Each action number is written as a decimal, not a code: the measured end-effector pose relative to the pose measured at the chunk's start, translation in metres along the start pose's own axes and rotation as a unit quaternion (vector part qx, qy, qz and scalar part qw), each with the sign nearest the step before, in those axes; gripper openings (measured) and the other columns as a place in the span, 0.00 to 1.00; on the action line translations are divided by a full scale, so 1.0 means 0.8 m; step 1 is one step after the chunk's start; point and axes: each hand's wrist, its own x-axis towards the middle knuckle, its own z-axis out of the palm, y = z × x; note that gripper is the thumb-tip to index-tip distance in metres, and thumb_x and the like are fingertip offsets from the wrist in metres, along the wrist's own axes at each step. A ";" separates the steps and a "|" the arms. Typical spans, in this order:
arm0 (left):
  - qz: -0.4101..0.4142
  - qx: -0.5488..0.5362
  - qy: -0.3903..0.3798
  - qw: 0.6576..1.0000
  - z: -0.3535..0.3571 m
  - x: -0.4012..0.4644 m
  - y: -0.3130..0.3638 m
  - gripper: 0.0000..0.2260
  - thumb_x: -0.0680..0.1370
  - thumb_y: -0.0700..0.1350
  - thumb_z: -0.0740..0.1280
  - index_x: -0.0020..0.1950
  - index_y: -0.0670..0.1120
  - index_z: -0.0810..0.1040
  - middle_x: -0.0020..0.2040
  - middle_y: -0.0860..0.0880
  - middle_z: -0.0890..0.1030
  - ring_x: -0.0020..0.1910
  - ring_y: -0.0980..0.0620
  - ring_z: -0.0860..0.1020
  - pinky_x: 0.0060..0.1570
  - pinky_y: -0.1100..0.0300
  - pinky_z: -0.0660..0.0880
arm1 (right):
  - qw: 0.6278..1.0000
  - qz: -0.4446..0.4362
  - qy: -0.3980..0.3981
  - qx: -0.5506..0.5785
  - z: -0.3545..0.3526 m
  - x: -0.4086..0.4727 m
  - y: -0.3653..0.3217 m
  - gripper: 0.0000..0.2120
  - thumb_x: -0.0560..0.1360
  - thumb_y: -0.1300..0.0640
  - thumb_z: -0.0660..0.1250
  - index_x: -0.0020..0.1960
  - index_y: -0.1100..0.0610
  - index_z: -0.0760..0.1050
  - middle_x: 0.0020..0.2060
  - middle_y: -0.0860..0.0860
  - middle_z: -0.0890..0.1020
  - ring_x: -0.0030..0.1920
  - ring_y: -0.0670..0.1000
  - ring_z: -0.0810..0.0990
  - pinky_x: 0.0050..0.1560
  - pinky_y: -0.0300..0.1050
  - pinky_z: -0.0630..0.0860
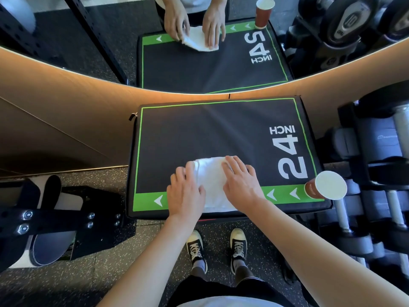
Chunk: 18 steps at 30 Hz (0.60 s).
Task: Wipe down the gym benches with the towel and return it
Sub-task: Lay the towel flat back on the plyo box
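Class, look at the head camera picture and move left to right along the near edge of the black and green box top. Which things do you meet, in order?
Left hand → white towel → right hand → paper cup → dumbbells.

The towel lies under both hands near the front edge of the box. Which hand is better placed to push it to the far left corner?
The left hand, I think. It rests on the towel's left side, so that corner of the box lies straight ahead. The right hand would cross over.
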 end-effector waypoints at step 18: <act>0.171 0.075 -0.078 0.979 0.045 0.012 -0.060 0.29 0.86 0.62 0.53 0.86 0.59 0.50 0.87 0.50 0.45 0.86 0.43 0.46 0.79 0.33 0.58 | 0.994 -0.105 -0.029 -0.029 0.039 -0.022 0.027 0.36 0.83 0.33 0.47 0.85 0.47 0.43 0.84 0.47 0.38 0.83 0.52 0.34 0.82 0.58 0.44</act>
